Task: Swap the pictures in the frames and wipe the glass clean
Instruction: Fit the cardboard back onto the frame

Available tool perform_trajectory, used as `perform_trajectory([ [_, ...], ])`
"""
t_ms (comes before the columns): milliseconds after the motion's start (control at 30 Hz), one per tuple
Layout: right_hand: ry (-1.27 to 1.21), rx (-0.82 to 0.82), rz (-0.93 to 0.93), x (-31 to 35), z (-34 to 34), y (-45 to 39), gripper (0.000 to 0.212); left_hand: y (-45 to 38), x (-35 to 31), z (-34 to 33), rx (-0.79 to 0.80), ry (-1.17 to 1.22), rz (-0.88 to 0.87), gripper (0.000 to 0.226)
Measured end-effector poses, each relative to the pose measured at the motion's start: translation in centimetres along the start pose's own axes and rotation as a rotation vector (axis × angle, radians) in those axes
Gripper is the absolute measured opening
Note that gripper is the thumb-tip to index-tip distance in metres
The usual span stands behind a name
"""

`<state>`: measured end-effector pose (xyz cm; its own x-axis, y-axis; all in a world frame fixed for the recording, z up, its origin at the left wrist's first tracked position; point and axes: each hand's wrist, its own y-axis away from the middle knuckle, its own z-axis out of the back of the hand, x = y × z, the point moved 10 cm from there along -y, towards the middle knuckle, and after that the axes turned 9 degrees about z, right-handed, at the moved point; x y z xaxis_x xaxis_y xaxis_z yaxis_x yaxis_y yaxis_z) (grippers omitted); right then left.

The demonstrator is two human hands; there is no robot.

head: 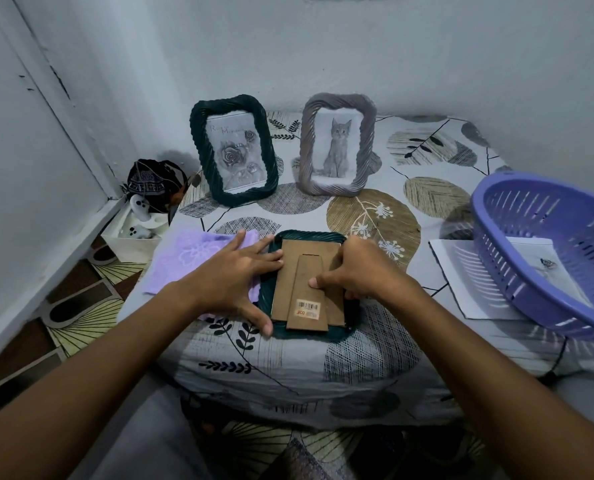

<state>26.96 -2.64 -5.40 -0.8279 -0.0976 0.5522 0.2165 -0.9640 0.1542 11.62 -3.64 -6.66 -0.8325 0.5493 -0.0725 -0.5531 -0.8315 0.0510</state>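
Observation:
A dark green frame lies face down on the table's front, its brown cardboard back and stand with a barcode sticker facing up. My left hand rests spread on the frame's left edge, thumb at its lower left corner. My right hand has its fingers curled over the frame's right edge and its thumb on the cardboard stand. Behind stand a dark green frame with a rose picture and a grey frame with a kitten picture. A purple cloth lies left of the flat frame.
A purple plastic basket sits tilted at the right over a white sheet of paper. A leaf-patterned cloth covers the table. A dark bag and a white box sit on the floor at the left wall.

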Motion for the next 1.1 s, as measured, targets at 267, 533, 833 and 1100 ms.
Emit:
perform_trajectory([
  [267,-0.121,-0.183,0.053,-1.1,1.7,0.3,0.029,0.5,0.2,2.2,-0.105,0.232,0.110,0.123],
  [533,-0.304,-0.114,-0.125,-5.2,1.1,0.7,0.010,1.0,1.3,4.1,-0.303,0.730,0.351,0.072],
  [833,-0.414,-0.090,-0.136,-6.5,1.7,0.7,0.016,0.3,0.0,4.1,-0.313,0.816,0.353,0.071],
  [1100,-0.431,-0.114,-0.144,-9.2,3.5,2.1,0.017,-1.0,-2.7,3.5,-0.283,0.848,0.296,0.065],
])
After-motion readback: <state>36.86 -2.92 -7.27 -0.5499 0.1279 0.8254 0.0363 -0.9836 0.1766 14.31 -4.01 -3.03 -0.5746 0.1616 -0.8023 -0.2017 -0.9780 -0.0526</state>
